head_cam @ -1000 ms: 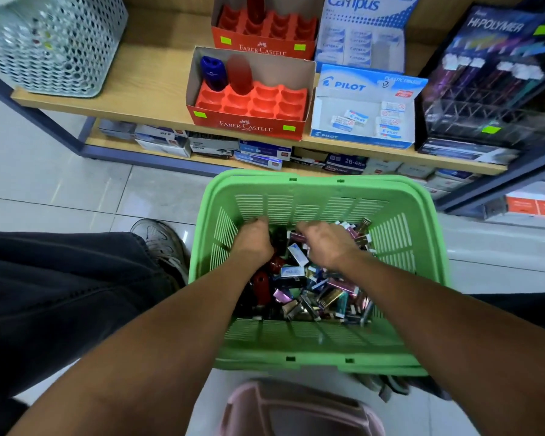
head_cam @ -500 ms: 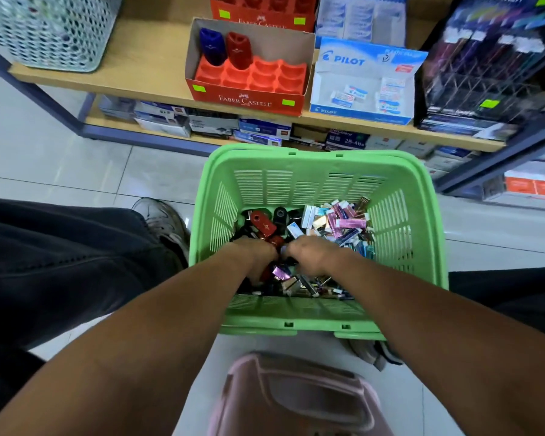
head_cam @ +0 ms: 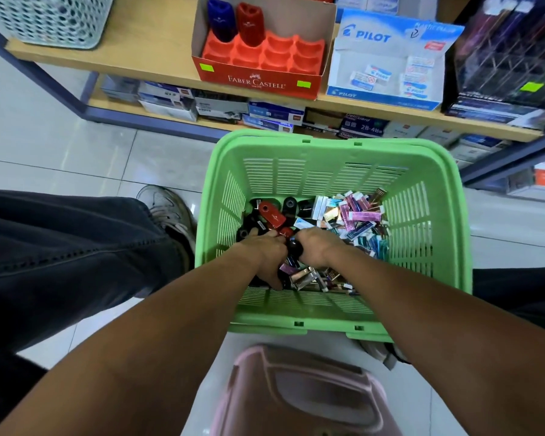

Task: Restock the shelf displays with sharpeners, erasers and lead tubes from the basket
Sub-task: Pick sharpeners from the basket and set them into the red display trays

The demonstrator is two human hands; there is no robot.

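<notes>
On the tiled floor, both hands point(head_cam: 291, 251) dig among basket point(head_cam: 334, 146) sharpeners point(head_cam: 272, 215).

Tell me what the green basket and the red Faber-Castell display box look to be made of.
Green basket: moulded plastic, semi-matte, judging by the slotted walls and the thick rounded rim. Red Faber-Castell display box: printed cardboard, going by the raw brown inside of its flaps; its orange insert tray looks like thin formed plastic, though that is uncertain.

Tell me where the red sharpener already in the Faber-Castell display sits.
In the head view, the red sharpener stands in the back row of the Faber-Castell display on the shelf, right beside the blue sharpener.
</notes>
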